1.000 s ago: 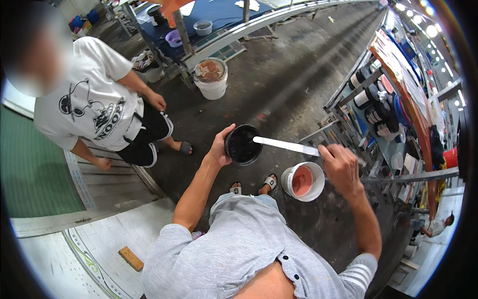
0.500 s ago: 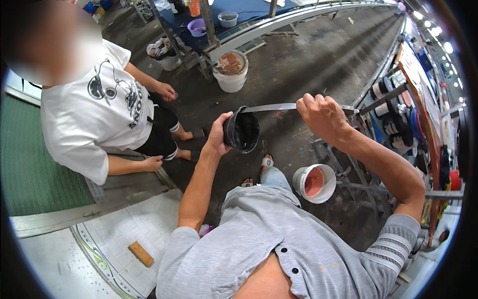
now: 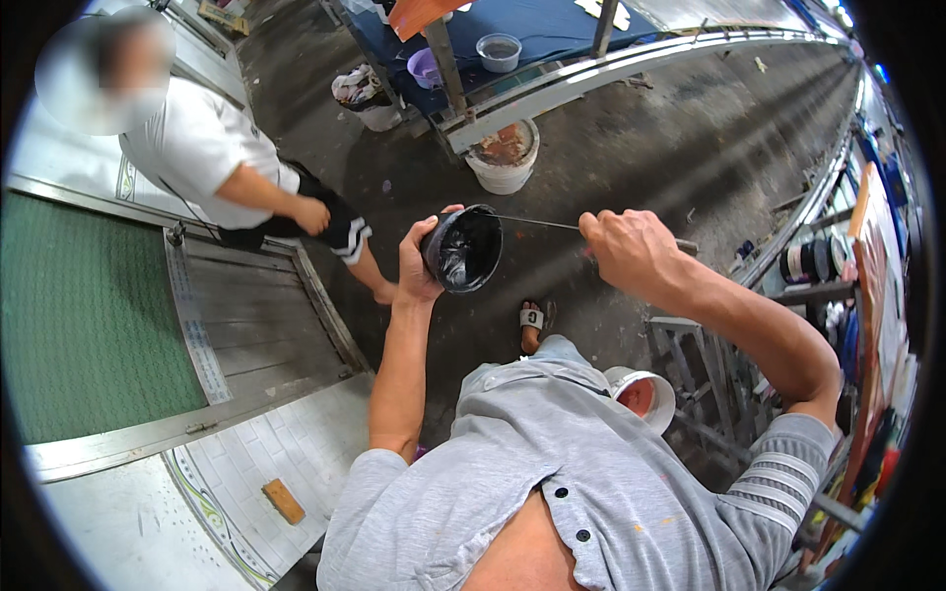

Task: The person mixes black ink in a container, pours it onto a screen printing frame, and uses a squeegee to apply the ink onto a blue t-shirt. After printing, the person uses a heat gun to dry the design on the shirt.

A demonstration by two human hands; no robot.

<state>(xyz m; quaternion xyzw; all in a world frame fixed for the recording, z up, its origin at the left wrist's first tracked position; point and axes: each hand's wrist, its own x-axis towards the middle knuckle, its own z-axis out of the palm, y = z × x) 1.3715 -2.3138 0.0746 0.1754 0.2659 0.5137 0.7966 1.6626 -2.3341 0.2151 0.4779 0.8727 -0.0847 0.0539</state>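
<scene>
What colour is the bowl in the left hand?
The bowl is black; it shows best in the head view.

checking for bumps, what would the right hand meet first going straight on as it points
Probably the black, round, plastic-looking bowl in the left hand, though depth is unclear.

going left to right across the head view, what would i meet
Green textured panel → small brown block → left hand holding a black bowl → right hand gripping a thin tool.
</scene>
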